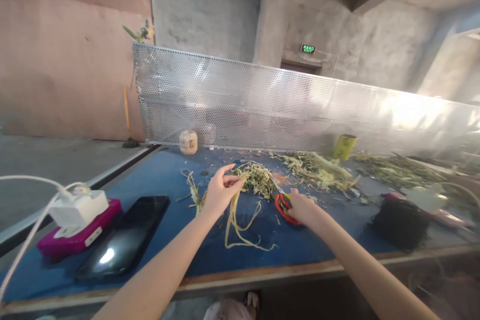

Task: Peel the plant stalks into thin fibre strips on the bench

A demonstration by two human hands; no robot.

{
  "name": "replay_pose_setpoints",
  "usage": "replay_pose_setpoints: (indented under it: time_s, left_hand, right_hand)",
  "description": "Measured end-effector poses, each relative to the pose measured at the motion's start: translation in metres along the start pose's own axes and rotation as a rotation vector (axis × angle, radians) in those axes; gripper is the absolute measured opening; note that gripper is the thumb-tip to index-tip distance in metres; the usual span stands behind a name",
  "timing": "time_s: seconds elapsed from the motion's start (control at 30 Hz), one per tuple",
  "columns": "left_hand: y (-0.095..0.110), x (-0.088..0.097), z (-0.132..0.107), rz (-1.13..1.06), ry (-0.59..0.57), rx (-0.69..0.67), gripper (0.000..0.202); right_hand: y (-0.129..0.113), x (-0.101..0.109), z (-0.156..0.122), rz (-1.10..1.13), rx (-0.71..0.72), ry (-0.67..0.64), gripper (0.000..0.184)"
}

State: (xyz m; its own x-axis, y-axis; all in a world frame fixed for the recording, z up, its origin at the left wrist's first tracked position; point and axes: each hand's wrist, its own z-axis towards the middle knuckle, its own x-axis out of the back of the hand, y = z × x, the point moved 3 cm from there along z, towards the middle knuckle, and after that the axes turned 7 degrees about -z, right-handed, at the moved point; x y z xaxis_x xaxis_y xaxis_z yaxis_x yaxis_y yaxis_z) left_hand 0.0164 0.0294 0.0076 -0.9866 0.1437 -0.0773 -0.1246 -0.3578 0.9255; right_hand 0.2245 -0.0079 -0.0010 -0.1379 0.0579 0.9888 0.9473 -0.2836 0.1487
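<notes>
My left hand (224,186) pinches a bundle of thin, pale yellow-green plant strands (233,220). Their long ends trail down over the blue tabletop. In my right hand (299,205) is a pair of scissors (282,204) with red and yellow handles, the blades pointing away and to the left. The blades reach the edge of a heap of pale green trimmings (258,181), which lies just beyond and between my hands. A smaller bunch of strands (194,191) rests to the left of my left hand, partly hidden behind it.
On the left lie a black phone (127,235) and a magenta power strip (80,232) with a white charger. A jar (188,142) and a yellow-green cup (344,147) stand near the perforated metal panel (240,100). More plant material (318,170) and a dark bundle (399,222) are at right.
</notes>
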Motion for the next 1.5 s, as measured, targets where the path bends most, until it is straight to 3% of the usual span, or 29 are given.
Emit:
replay_pose_setpoints:
  time_s: [0.2, 0.33, 0.43, 0.53, 0.67, 0.77, 0.9, 1.2, 1.5]
  left_hand:
    - [0.002, 0.001, 0.0, 0.039, -0.002, -0.048, 0.048]
    - [0.002, 0.002, 0.001, -0.014, 0.007, -0.035, 0.048]
    - [0.001, 0.003, 0.002, -0.056, 0.011, -0.034, 0.048]
    - [-0.002, 0.004, 0.003, -0.154, 0.014, -0.014, 0.05]
    - [-0.005, 0.002, 0.005, -0.345, 0.039, 0.057, 0.054]
    - [-0.005, 0.001, 0.005, -0.436, 0.036, 0.061, 0.054]
    - [-0.002, 0.001, 0.004, -0.455, 0.008, 0.052, 0.055]
    - [-0.002, -0.006, 0.003, -0.355, -0.122, 0.01, 0.052]
    - [-0.002, -0.01, -0.001, -0.309, -0.177, 0.033, 0.064]
  right_hand:
    - [0.003, 0.015, -0.001, -0.081, -0.056, 0.158, 0.03]
    - [0.019, 0.021, 0.009, -0.09, -0.104, 0.176, 0.034]
    - [0.035, 0.024, 0.012, -0.024, -0.118, 0.29, 0.043]
    - [0.045, 0.028, 0.005, 0.137, -0.067, 0.508, 0.051]
    - [0.033, 0.032, -0.021, 0.31, 0.168, 0.682, 0.064]
    - [0.012, 0.029, -0.038, 0.387, 0.326, 0.613, 0.063]
    - [-0.004, 0.024, -0.044, 0.444, 0.342, 0.525, 0.062]
    - [0.0, 0.016, -0.041, 0.526, 0.32, 0.406, 0.058]
    - [0.002, 0.021, -0.048, 0.456, 0.282, 0.359, 0.056]
